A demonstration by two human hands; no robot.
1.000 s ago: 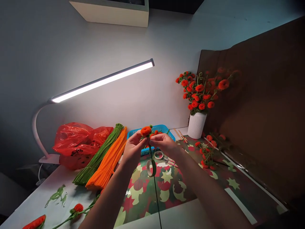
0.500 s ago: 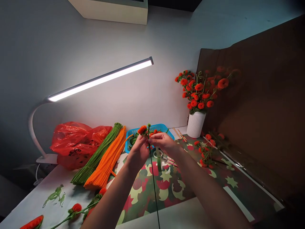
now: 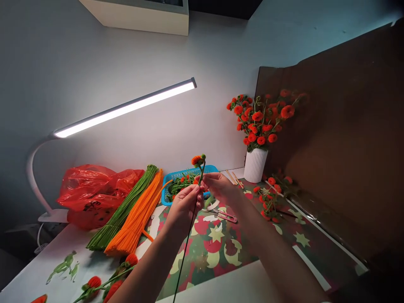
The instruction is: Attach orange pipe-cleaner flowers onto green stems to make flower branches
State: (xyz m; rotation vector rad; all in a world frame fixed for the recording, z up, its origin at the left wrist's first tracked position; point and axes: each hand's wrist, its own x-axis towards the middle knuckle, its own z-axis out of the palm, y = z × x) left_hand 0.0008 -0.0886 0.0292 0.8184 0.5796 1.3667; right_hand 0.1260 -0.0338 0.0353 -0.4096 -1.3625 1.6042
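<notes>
Above the patterned mat [image 3: 202, 263], the left hand [image 3: 186, 203] is tightly pinching the wiry stem [image 3: 201, 172] of a seemingly light, soft-headed flower [image 3: 197, 160], best gripped there, while whether the right hand [image 3: 223, 187] is gripping is unclear.

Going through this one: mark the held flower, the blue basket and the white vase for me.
Held flower [image 3: 197, 160]: head view, on its orange bloom.
Blue basket [image 3: 163, 195]: head view, on its left rim.
White vase [image 3: 255, 166]: head view, middle of its ribbed side.
</notes>
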